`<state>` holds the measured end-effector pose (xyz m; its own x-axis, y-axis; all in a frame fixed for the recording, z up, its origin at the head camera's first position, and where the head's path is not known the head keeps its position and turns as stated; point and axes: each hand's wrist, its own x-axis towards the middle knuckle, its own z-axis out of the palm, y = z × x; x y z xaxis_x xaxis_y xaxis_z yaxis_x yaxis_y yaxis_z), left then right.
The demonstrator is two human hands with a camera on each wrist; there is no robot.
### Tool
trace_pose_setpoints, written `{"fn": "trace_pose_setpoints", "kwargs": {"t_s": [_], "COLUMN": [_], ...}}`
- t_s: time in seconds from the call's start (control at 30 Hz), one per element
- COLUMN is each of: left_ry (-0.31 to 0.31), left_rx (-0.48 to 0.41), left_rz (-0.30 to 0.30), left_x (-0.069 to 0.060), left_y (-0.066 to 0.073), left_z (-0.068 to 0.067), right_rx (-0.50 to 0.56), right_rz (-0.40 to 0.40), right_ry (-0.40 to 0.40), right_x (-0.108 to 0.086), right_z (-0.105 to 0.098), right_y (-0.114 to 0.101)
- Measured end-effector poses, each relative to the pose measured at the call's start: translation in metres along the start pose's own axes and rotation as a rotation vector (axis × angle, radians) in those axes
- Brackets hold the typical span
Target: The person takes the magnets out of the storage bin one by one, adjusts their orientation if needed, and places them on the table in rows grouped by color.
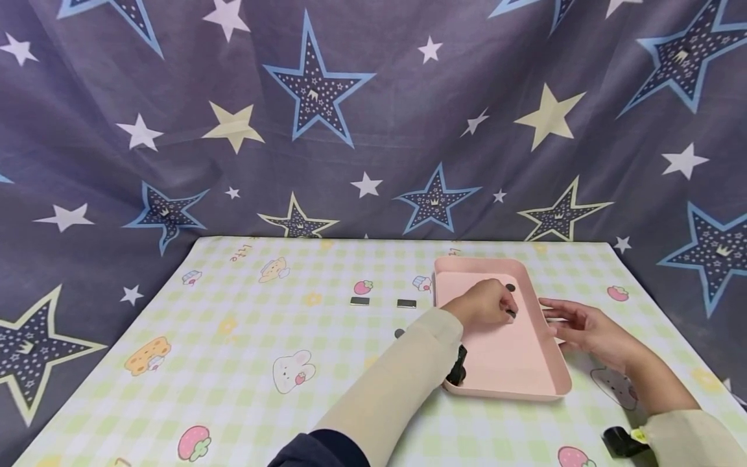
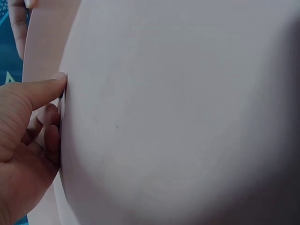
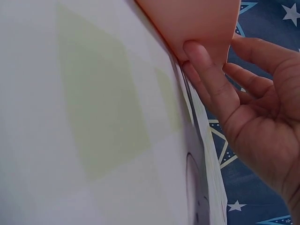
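My left hand [image 1: 489, 303] is inside a pink tray [image 1: 496, 363], low over its floor. Its thumb and fingertips pinch a small dark disc [image 1: 511, 314]; in the left wrist view the fingers hide most of it. Just beyond the hand, another dark disc [image 1: 510, 287] lies in the tray. Outside the tray's right wall is my right hand [image 1: 595, 334], its fingers extended and touching the wall. The right wrist view shows those fingertips against the tray's pink side [image 3: 201, 23], with the thumb near the rim.
Two dark rectangular pieces, one at left [image 1: 359, 301] and one nearer the tray [image 1: 406, 303], lie on the checked tablecloth [image 1: 233, 402]. A dark round piece [image 1: 399, 333] shows beside the left sleeve. Behind the table hangs a star-patterned curtain [image 1: 385, 117].
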<state>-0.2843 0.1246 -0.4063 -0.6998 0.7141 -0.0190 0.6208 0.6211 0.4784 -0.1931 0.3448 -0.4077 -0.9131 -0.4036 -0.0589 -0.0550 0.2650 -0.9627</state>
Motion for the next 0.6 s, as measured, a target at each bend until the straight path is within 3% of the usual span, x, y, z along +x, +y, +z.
{"fn": "trace_pose_setpoints", "kwargs": {"t_s": [0.4, 0.6], "left_ry": [-0.027, -0.03], "left_rx": [-0.067, -0.148], "left_rz": [0.072, 0.072], "left_x": [-0.0029, -0.0048], "left_y": [-0.0052, -0.0052], "left_z": [-0.0017, -0.0027], "right_rx": [-0.02, -0.015], "right_rz": [0.006, 0.01], "right_ry": [-0.001, -0.001], "right_x": [0.0004, 0.0], "right_z": [0.0003, 0.0004], "right_y": [0.0, -0.0006]}}
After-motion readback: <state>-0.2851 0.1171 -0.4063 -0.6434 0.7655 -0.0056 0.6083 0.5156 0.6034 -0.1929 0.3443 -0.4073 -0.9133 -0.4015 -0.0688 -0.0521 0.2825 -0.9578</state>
